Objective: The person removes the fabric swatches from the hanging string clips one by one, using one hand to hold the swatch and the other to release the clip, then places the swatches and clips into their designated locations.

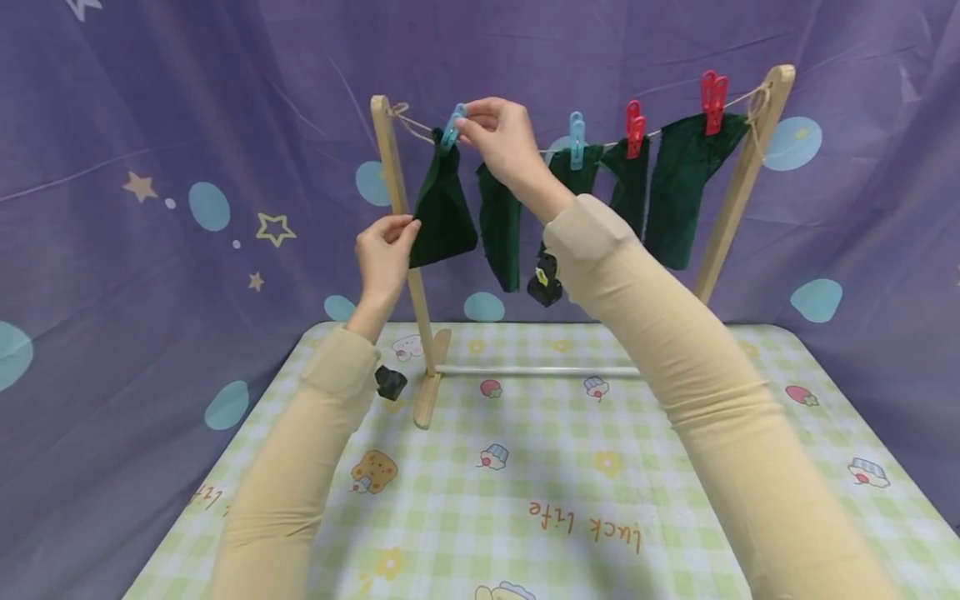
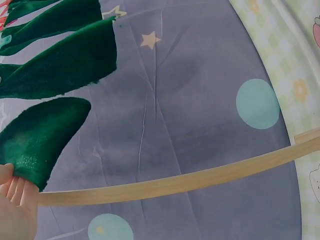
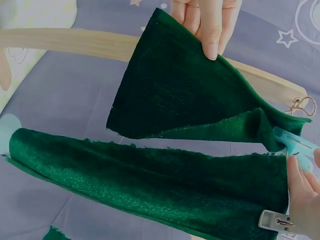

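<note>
My right hand (image 1: 512, 143) pinches a light blue clothespin (image 1: 451, 133) at the top of the leftmost dark green cloth (image 1: 444, 212), up at the line. Lower down, my left hand (image 1: 386, 257) holds that cloth's left edge between thumb and fingers. In the right wrist view the blue clothespin (image 3: 292, 141) sits over the bunched top corner of the cloth (image 3: 165, 75); whether its jaws grip the line cannot be told. A second green cloth (image 3: 150, 175) hangs beside it, with a pale clothespin (image 3: 272, 220) on its upper end, which my right hand hides in the head view.
Several more green cloths hang rightward, under a blue clothespin (image 1: 577, 140) and red clothespins (image 1: 713, 100). The string (image 1: 738, 98) runs between a left wooden post (image 1: 390, 154) and a right wooden post (image 1: 738, 192). A white rod (image 1: 540, 371) lies low above the checked tablecloth (image 1: 450, 508).
</note>
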`<move>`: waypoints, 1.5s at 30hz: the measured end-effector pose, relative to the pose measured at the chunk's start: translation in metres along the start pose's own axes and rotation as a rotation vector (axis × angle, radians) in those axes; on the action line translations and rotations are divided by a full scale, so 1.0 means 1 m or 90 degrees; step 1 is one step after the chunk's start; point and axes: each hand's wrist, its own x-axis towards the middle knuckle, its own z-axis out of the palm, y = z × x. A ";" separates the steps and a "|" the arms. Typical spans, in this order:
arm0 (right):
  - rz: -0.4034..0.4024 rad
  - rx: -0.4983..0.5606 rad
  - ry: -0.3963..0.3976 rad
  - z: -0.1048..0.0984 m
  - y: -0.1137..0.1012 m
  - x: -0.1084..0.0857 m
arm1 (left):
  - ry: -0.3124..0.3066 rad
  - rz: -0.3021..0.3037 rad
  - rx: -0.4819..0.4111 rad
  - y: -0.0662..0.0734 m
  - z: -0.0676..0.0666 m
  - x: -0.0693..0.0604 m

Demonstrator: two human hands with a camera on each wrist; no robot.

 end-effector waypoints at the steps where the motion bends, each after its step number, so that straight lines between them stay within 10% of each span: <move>1: -0.002 0.000 0.006 0.000 0.000 0.000 | 0.000 -0.001 0.000 0.000 0.000 0.000; 17: -0.066 0.084 0.085 -0.007 -0.003 -0.007 | 0.000 -0.016 -0.011 -0.002 -0.007 -0.001; 34: -0.083 0.171 0.120 -0.027 -0.010 -0.012 | -0.105 -0.007 0.013 -0.019 -0.014 -0.018; 45: -0.074 0.240 0.059 -0.044 0.002 -0.040 | -0.184 -0.005 0.070 -0.018 -0.026 -0.028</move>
